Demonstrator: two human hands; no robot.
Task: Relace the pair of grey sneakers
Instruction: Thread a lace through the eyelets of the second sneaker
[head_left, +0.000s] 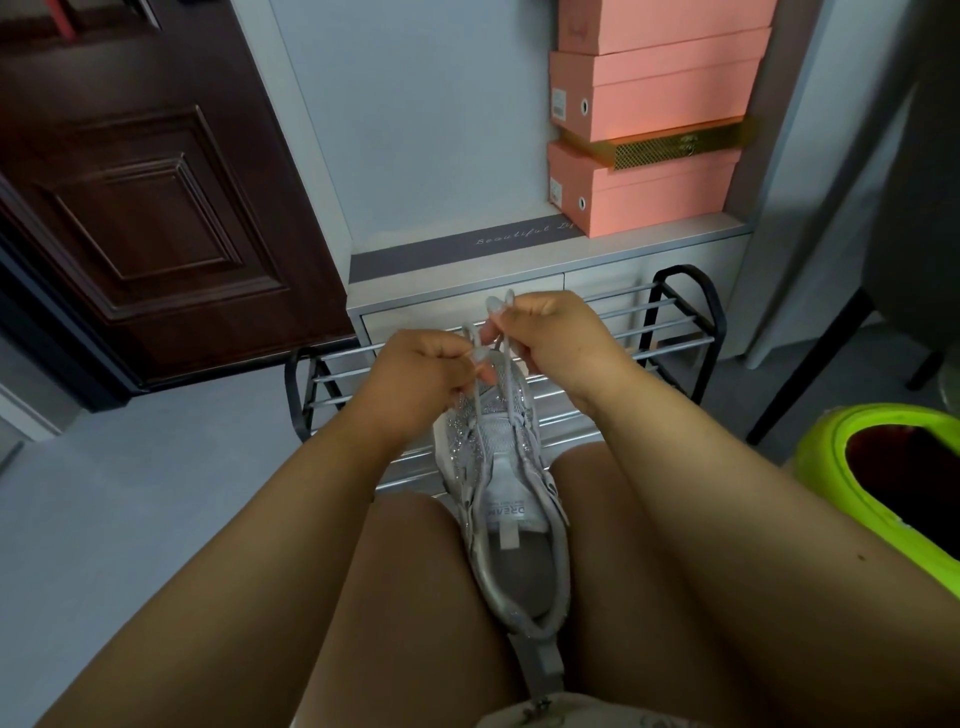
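Both hands work at the toe end of one grey sneaker (506, 499) wedged between the person's thighs: the left hand (426, 374) and right hand (558, 332) each pinch a strand of the grey lace (485, 395). Judging by this, lacing has only reached the lower eyelets, and no second sneaker is in view.

Left hand (423, 371): raised ahead of the knees, fingers curled, pinching a grey lace (475, 400).
Right hand (553, 332): slightly higher and farther out, fingers curled, pinching the lace end.
Forearms: bare, converging forward from either side.
Thighs: bare, close together.
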